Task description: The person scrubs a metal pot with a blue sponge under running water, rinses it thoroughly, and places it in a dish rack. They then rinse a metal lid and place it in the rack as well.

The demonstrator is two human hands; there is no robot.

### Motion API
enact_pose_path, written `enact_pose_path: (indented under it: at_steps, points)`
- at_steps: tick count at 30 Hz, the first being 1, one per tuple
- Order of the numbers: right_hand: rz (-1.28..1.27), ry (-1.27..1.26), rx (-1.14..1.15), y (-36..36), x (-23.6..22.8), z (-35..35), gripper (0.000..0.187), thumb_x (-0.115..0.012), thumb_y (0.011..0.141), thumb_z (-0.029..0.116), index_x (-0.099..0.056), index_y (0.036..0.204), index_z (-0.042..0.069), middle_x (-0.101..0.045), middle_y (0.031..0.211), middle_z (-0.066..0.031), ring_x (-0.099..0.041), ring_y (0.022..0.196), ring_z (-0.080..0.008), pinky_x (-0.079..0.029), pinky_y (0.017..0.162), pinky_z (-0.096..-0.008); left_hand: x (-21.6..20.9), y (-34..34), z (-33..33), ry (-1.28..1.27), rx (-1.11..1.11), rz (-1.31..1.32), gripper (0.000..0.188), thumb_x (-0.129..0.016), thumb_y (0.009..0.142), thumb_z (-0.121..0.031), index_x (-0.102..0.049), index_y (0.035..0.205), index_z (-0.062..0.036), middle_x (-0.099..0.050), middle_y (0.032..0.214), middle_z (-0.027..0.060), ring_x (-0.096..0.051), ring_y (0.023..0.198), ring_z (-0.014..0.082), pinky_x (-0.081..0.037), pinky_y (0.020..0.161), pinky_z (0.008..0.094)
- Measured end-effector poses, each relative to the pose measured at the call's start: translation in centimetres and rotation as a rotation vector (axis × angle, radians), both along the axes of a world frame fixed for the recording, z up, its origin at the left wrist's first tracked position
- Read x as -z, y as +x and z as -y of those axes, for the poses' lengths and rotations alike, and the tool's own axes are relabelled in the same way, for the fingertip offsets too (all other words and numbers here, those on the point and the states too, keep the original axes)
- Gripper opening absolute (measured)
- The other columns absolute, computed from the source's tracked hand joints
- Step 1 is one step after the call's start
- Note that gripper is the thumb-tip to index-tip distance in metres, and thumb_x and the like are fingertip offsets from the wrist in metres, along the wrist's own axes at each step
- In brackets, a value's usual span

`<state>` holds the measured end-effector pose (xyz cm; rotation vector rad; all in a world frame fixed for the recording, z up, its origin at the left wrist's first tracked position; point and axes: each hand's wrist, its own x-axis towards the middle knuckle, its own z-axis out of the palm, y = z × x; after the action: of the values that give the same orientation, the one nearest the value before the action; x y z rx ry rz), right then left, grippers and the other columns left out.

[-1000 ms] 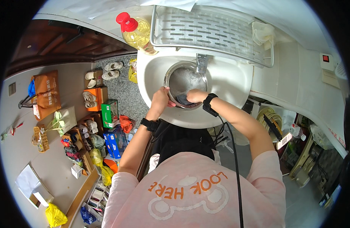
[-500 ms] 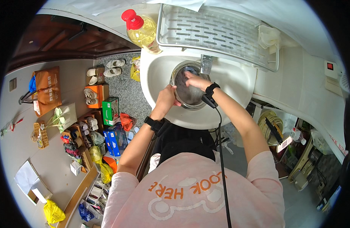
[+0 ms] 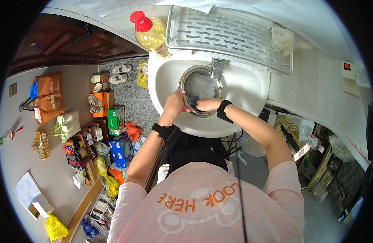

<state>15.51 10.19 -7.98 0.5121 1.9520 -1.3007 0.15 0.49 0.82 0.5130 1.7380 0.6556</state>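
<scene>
A round metal basin (image 3: 182, 79) sits in the white sink (image 3: 247, 91), with cloudy, foamy water inside. My left hand (image 3: 174, 106) is closed on the basin's left rim, thumb and fingers around the edge. Inside, at the near side of the basin, my right hand (image 3: 208, 105) presses a dark bluish scrubber (image 3: 193, 100) against the wall; its fingertips are partly hidden. The metal faucet (image 3: 217, 69) reaches over the basin's far right edge.
Behind the sink stand a yellow liquid bottle (image 3: 154, 38) with a red cap and a slotted dish rack (image 3: 219, 32). Shoes (image 3: 120, 73), boxes (image 3: 116, 117) and bags fill the left side. At right, a shelf below the counter holds stacked basins (image 3: 287, 129).
My right hand has moved from the far part of the basin to its near side, bringing the scrubber along. My left hand stays on the rim. Water in the basin looks more stirred and bright.
</scene>
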Motion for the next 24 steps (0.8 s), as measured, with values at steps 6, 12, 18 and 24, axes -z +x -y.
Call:
enact_pose_path:
  at_steps: [6, 12, 18, 24]
  points:
    - [0.166, 0.165, 0.383, 0.8, 2.4, -1.5, 0.059, -0.051, 0.082, 0.019, -0.044, 0.132, -0.012, -0.054, 0.124, -0.0360, -0.054, 0.118, -0.0419, -0.042, 0.099, -0.0428, 0.0, 0.2, 0.2, 0.003, 0.017, -0.003, 0.037, -0.038, 0.105, -0.023, -0.049, 0.095, 0.0104, -0.057, 0.073, 0.0147, -0.067, 0.053, 0.0245, -0.054, 0.046, 0.0319]
    - [-0.024, -0.183, 0.955, -0.7, 2.9, -3.7, 0.071, -0.060, 0.079, 0.025, -0.034, 0.137, -0.006, -0.039, 0.140, -0.0236, -0.037, 0.131, -0.0340, -0.029, 0.110, -0.0381, -0.9, 1.1, -0.4, 0.009, 0.033, -0.023, 0.035, -0.039, 0.104, -0.023, -0.049, 0.095, 0.0095, -0.058, 0.070, 0.0148, -0.068, 0.053, 0.0252, -0.053, 0.047, 0.0325]
    - [-0.080, -0.960, 1.204, -2.5, 1.7, -2.8, 0.033, -0.054, 0.083, 0.011, -0.049, 0.115, 0.006, -0.055, 0.115, -0.0064, -0.052, 0.102, -0.0164, -0.041, 0.092, -0.0302, -1.4, 1.1, -0.4, 0.010, 0.057, -0.077, 0.036, -0.039, 0.104, -0.024, -0.050, 0.095, 0.0088, -0.059, 0.067, 0.0147, -0.069, 0.054, 0.0257, -0.052, 0.048, 0.0339]
    - [-0.038, -0.275, 0.195, -0.7, -0.9, -0.6, 0.043, -0.050, 0.077, 0.008, -0.058, 0.118, -0.005, -0.066, 0.102, -0.0139, -0.063, 0.094, -0.0258, -0.048, 0.084, -0.0339, -1.0, 0.6, -0.5, 0.000, 0.060, -0.098, 0.036, -0.039, 0.104, -0.024, -0.049, 0.094, 0.0088, -0.059, 0.067, 0.0150, -0.068, 0.054, 0.0260, -0.052, 0.047, 0.0327]
